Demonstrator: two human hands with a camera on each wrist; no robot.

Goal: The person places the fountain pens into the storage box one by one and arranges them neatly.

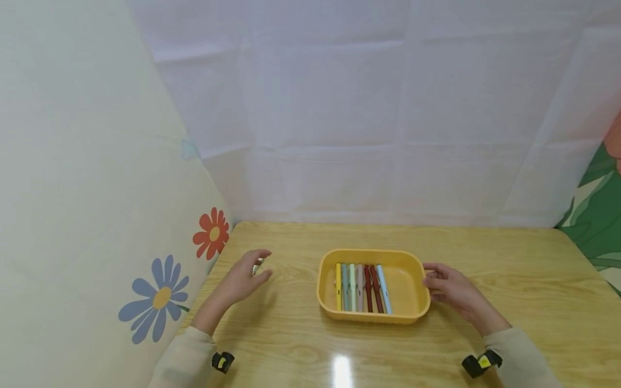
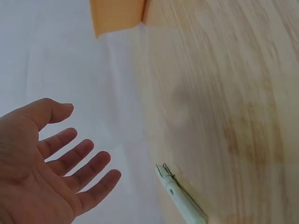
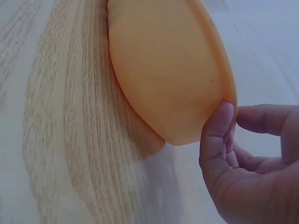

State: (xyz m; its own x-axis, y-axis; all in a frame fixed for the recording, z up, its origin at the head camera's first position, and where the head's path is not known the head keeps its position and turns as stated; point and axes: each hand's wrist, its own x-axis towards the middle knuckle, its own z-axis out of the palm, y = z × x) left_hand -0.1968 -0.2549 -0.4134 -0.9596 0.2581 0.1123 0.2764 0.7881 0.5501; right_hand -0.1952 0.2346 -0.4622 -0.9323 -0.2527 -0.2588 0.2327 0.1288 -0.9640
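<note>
My left hand (image 1: 245, 277) hovers over the left part of the table, fingers spread and holding nothing. Near it a pale green pen with a metal clip (image 2: 182, 196) lies on the wood, apart from the fingers; the hand hides much of it in the head view. At its right end, my right hand (image 1: 453, 291) holds a yellow tray (image 1: 412, 269) by the edge, the thumb (image 3: 219, 126) against its outer wall. Inside the tray lie several pens in a row, among them a yellow pen (image 1: 338, 288), dark red ones and a light blue pen (image 1: 385, 290).
The tray stands on a light wooden table (image 1: 286, 345). A white cloth (image 1: 315, 108) hangs behind the far edge, and a flowered panel (image 1: 87, 215) borders the left side. Green leaf print (image 1: 599, 215) shows at the far right.
</note>
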